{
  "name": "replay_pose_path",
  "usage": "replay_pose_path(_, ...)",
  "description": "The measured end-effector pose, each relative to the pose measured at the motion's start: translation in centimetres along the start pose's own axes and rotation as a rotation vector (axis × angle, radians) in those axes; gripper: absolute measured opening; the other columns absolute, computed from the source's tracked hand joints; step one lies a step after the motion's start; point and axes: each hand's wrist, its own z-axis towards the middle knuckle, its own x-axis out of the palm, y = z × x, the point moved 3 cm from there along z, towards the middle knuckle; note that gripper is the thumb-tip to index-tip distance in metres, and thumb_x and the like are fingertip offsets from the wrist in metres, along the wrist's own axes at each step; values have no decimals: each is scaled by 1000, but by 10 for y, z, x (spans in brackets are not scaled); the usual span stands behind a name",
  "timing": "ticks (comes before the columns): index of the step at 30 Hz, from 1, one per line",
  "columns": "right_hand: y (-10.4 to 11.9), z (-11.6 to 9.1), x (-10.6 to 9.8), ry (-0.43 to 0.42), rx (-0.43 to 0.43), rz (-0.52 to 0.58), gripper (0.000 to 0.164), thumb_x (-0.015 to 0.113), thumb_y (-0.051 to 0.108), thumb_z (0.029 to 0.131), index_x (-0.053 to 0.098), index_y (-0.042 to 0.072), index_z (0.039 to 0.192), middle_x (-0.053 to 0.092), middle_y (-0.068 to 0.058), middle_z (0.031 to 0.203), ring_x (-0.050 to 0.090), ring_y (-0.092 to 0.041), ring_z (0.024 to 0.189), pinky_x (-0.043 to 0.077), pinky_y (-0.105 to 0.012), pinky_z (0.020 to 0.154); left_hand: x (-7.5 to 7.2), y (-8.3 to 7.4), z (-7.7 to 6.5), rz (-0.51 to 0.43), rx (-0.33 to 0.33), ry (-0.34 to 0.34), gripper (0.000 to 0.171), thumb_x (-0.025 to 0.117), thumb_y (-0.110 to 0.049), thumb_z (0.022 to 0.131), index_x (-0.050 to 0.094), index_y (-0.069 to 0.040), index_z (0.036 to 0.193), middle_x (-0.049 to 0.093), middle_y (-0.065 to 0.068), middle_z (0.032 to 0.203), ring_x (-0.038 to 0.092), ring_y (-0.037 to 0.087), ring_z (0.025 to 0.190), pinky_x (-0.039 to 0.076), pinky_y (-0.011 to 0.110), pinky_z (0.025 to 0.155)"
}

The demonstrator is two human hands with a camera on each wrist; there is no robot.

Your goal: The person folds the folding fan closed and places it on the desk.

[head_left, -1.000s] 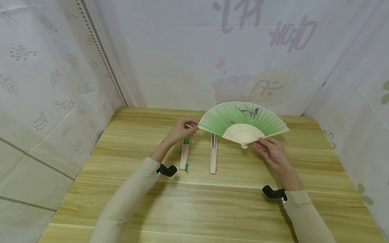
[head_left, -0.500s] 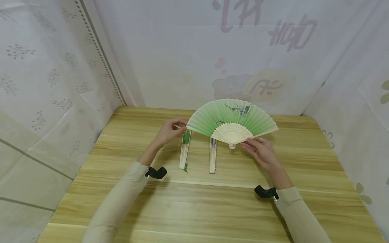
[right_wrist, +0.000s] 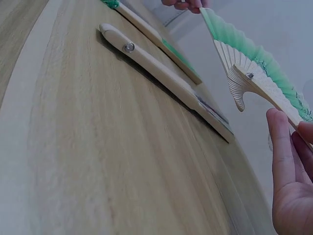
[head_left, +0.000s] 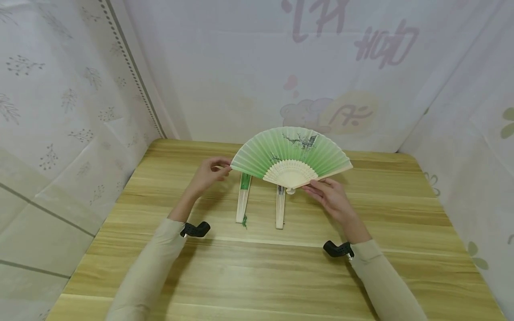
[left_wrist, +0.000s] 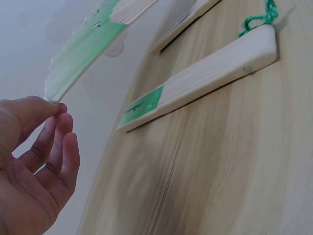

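Observation:
A green folding fan (head_left: 277, 147) is spread wide above the table, its leaf printed with dark branches. My left hand (head_left: 209, 174) pinches the tip of its left end rib between thumb and forefinger; the left wrist view shows the other fingers loosely bent. With thumb and fingers, my right hand (head_left: 330, 198) holds the right end rib near the pivot. Beneath the spread fan lie two folded fans on the wood. One (left_wrist: 205, 73) has a green leaf and a green tassel (left_wrist: 264, 17); the other (right_wrist: 156, 76) shows a metal rivet. The open fan hides their far ends in the head view.
The wooden table (head_left: 241, 272) runs back to a pale printed curtain (head_left: 225, 80). More patterned cloth (head_left: 60, 147) hangs along the left side and the right side. A black wrist camera (head_left: 196, 229) sticks out from each sleeve.
Both hands have moved left together, carrying the spread fan from over the right part of the table to above the two folded fans. The folded fans have stayed in place.

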Motion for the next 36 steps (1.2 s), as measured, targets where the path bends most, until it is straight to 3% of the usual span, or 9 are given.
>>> replay_pose_path(5,-4,7,7,2,8,-6,21,57,-3,102,53,-14,120,66,-22,113,68,-33,107,44,-43,103,-10,1,-3,8,-7,-18,23,66,-6,100,68,5,120,59,37,112,60,56,97,59,50,79)
replay_pose_path(9,-6,11,12,-6,4,-6,16,57,-4,102,57,-12,116,67,-22,110,69,-33,105,45,-43,102,-16,3,-6,-5,-17,-27,24,67,-8,100,68,5,121,61,33,111,60,54,98,58,51,81)
replay_pose_path(15,-10,15,17,-13,-3,-14,10,58,-6,101,60,-9,110,70,-21,105,71,-30,101,48,-42,99,-21,4,-9,-8,-46,-38,28,67,-8,100,66,7,124,62,28,112,65,38,93,55,57,84)
replay_pose_path(20,-12,18,19,-13,-16,-75,10,57,-4,102,57,-11,110,69,-20,105,72,-29,99,47,-45,100,-20,-16,-14,4,-48,-34,28,64,-2,100,63,13,124,61,33,113,65,27,86,57,52,82)
replay_pose_path(24,-12,22,20,-14,-19,-111,11,57,-3,103,56,-12,109,69,-20,104,72,-30,98,48,-44,98,-17,-37,-17,29,-47,-35,27,63,-1,101,62,15,123,61,33,112,65,25,86,57,51,83)
replay_pose_path(27,-11,24,21,-20,-27,-120,10,57,-3,102,56,-12,107,69,-22,103,72,-32,98,51,-42,95,-16,-42,-14,38,-39,-45,27,63,-1,101,63,15,122,61,31,112,65,26,86,56,54,84)
replay_pose_path(31,-9,26,22,-16,-42,-131,11,57,-5,102,56,-14,107,68,-23,101,72,-32,96,52,-41,93,-17,-28,-2,27,-28,-61,27,63,-4,101,64,12,123,62,31,113,65,32,88,55,58,84)
replay_pose_path(36,-6,27,26,-3,-52,-164,15,57,-5,102,55,-18,109,69,-22,97,73,-30,92,52,-43,93,-16,-13,10,6,-11,-94,26,66,-8,101,66,7,121,63,27,111,64,43,92,59,49,79)
